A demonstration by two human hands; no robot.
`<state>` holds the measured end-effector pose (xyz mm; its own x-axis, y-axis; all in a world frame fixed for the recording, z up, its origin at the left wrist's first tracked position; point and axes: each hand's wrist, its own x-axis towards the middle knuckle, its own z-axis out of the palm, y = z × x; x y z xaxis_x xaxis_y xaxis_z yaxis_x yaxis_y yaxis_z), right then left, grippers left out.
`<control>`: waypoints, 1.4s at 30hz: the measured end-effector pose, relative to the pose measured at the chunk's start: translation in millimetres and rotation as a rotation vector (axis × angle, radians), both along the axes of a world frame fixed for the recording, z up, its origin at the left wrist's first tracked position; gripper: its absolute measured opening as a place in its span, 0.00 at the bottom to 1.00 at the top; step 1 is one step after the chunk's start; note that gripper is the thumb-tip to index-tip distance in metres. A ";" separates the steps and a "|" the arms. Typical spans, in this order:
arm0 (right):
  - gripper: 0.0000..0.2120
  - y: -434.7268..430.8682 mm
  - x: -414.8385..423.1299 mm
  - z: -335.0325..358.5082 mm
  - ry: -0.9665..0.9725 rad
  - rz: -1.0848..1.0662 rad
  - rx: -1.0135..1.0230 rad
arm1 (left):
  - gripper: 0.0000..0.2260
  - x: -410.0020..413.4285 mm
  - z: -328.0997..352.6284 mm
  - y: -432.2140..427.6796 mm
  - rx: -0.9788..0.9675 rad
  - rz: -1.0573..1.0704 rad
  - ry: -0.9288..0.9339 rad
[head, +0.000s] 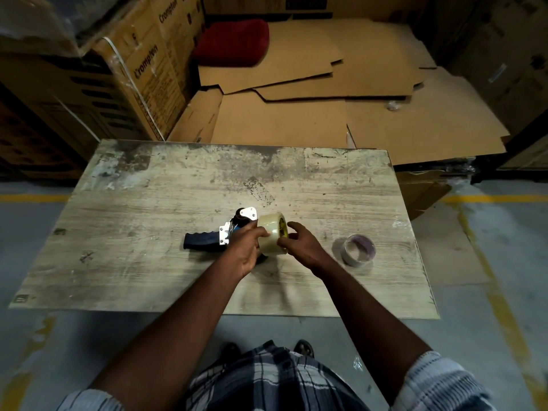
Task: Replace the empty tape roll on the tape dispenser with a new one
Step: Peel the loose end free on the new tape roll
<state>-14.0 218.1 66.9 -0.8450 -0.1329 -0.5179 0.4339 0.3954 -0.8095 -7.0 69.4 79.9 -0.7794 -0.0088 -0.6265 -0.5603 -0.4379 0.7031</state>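
Note:
A full roll of clear tape point(271, 229) stands on edge at the middle of the worn wooden table point(148, 262), right against the tape dispenser point(219, 235). The dispenser lies on its side, dark blue handle pointing left, metal head towards the roll. My left hand point(246, 250) wraps the roll's left side and hides part of the dispenser's body. My right hand point(302, 241) pinches the roll's right edge with its fingertips. The empty tape core point(357, 250) lies flat on the table to the right, apart from both hands.
Flattened cardboard sheets point(326, 84) and stacked cartons point(124, 78) fill the floor behind the table. A red cushion point(234, 43) rests at the back. Yellow floor lines point(492, 198) run on either side.

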 end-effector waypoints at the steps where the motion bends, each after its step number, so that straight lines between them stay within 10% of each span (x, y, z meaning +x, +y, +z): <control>1: 0.36 -1.8 0.7 1.8 0.032 -0.009 0.002 | 0.18 0.1 -1.5 0.9 -0.012 0.006 0.002; 11: 0.04 -11.0 -3.3 7.3 0.012 -0.228 -0.196 | 0.10 4.2 -10.8 11.6 -0.232 -0.006 0.024; 42: 0.10 -10.1 -1.5 14.3 -0.106 -0.284 -0.426 | 0.23 4.8 -10.4 17.0 -0.288 -0.071 0.061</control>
<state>-15.5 208.1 81.2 -0.8242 -0.1233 -0.5527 0.5647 -0.1048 -0.8186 -2.2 86.4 69.5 -0.8207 -0.1234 -0.5578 -0.5349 -0.1770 0.8262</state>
